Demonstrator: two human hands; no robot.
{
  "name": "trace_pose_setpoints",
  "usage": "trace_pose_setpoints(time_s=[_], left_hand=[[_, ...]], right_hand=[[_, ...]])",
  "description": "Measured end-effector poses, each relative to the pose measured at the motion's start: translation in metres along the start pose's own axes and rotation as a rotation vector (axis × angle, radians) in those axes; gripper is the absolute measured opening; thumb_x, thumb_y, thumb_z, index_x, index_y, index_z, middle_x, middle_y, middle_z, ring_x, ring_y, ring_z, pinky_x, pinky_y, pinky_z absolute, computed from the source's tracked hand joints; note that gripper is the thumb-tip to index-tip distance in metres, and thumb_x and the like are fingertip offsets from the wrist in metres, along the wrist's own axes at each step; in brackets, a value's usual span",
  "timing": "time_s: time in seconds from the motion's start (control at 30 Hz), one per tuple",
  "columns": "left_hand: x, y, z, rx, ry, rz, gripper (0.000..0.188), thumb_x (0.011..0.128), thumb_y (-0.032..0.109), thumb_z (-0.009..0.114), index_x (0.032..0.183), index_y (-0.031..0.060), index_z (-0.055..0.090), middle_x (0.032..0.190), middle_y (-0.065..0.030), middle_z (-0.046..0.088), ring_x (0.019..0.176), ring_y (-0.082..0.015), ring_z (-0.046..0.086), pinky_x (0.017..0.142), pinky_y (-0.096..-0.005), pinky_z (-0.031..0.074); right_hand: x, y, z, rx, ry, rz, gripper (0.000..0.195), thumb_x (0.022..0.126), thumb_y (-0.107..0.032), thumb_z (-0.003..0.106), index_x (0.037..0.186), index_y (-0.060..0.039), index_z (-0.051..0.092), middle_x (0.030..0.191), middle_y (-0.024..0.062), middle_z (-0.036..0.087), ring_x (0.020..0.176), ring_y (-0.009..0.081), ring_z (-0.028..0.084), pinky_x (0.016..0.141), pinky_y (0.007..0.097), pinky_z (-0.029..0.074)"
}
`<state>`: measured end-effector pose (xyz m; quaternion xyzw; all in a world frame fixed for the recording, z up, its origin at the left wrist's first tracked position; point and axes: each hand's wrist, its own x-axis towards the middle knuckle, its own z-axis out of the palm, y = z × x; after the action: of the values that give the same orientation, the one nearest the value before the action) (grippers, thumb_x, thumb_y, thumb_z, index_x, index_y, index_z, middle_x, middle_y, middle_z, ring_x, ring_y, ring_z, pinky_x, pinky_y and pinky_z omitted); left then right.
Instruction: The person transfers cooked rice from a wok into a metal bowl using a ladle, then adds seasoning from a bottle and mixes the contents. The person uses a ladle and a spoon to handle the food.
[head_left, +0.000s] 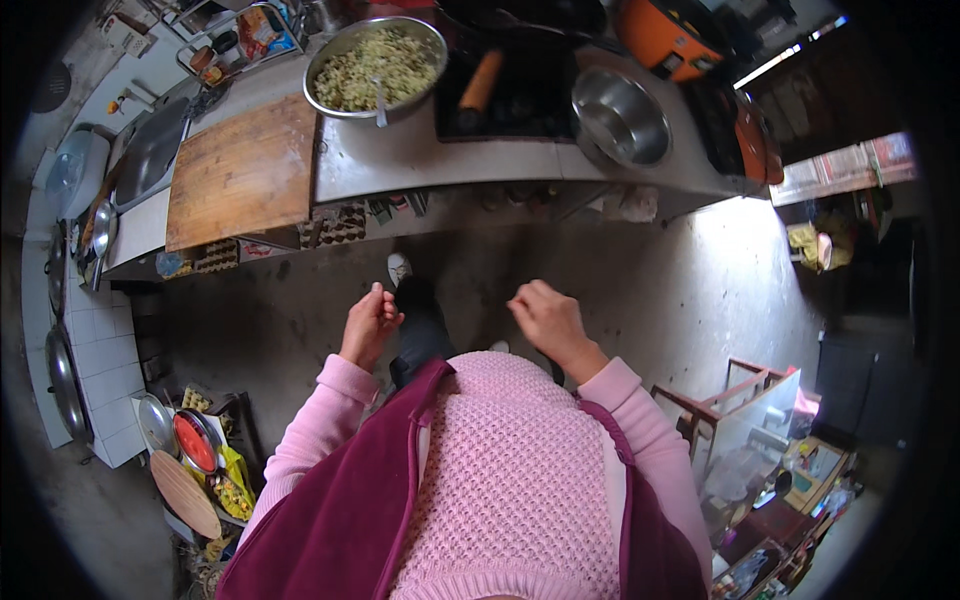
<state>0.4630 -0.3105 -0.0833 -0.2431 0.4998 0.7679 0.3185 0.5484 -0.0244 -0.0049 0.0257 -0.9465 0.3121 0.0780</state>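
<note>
My left hand (370, 326) hovers over the floor in front of my body, its fingers curled in and its thumb up; no held object shows. Level with it on the other side, my right hand (551, 316) makes a loose fist, and I see nothing in it. Neither touches the counter (480, 156) ahead. On that counter stands a large metal bowl (306, 79) of chopped, pale green filling (367, 67), a spoon (380, 105) resting in it. A wooden cutting board (244, 169) lies to its left. Toward the right sits a bare stainless steel bowl (621, 118).
A hob (517, 112) with a wooden-handled pan (480, 82) lies between the bowls. An orange pot (667, 37) stands at the back right, a sink (154, 154) at the left. Behind me are a round wooden board (184, 495) and a cluttered glass-topped table (750, 420).
</note>
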Motion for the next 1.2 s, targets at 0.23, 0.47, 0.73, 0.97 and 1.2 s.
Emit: trace_pose_setpoints(time_s=[0.23,0.47,0.73,0.97,1.2], left_hand=[[-0.058,-0.061,0.034,0.108,-0.051,0.094,0.015,0.094,0.017,0.056,0.105,0.0080,0.056,0.074,0.0037,0.054,0.065,-0.0063,0.053,0.070,-0.0265,0.052],[-0.091,-0.098,0.014,0.100,0.077,0.145,0.028,0.089,0.016,0.061,0.116,0.0108,0.054,0.103,0.0013,0.056,0.089,-0.0087,0.053,0.080,-0.0292,0.046],[-0.151,-0.202,-0.092,-0.159,0.317,0.105,0.028,0.089,0.015,0.061,0.115,0.0116,0.054,0.099,0.0024,0.057,0.084,-0.0076,0.053,0.070,-0.0268,0.045],[-0.205,-0.281,-0.122,-0.310,0.717,-0.084,0.034,0.087,0.014,0.063,0.119,0.0144,0.050,0.099,0.0028,0.058,0.084,-0.0088,0.054,0.069,-0.0258,0.045],[-0.182,-0.300,-0.087,-0.394,0.900,-0.006,0.030,0.088,0.016,0.062,0.116,0.0148,0.051,0.098,0.0036,0.058,0.084,-0.0080,0.054,0.073,-0.0238,0.045]], right_hand=[[-0.180,0.125,-0.030,-0.121,-0.040,0.359,0.029,0.079,-0.014,0.066,0.108,-0.0128,0.064,0.111,0.0111,0.060,0.095,0.0269,0.061,0.085,0.0381,0.048],[-0.241,0.166,-0.017,-0.133,-0.195,0.673,0.032,0.078,-0.017,0.067,0.109,-0.0108,0.066,0.103,0.0134,0.063,0.079,0.0278,0.064,0.080,0.0388,0.050],[-0.188,0.166,0.030,-0.215,-0.361,0.450,0.026,0.081,-0.024,0.066,0.102,-0.0083,0.067,0.098,0.0157,0.064,0.096,0.0327,0.061,0.084,0.0401,0.049],[-0.059,0.193,0.095,-0.279,-0.387,0.379,0.029,0.081,-0.025,0.067,0.102,-0.0066,0.067,0.101,0.0173,0.064,0.098,0.0336,0.061,0.085,0.0416,0.050],[0.060,0.238,0.153,-0.399,-0.520,0.332,0.035,0.079,-0.027,0.068,0.105,-0.0040,0.064,0.110,0.0198,0.062,0.106,0.0342,0.059,0.086,0.0430,0.049]])
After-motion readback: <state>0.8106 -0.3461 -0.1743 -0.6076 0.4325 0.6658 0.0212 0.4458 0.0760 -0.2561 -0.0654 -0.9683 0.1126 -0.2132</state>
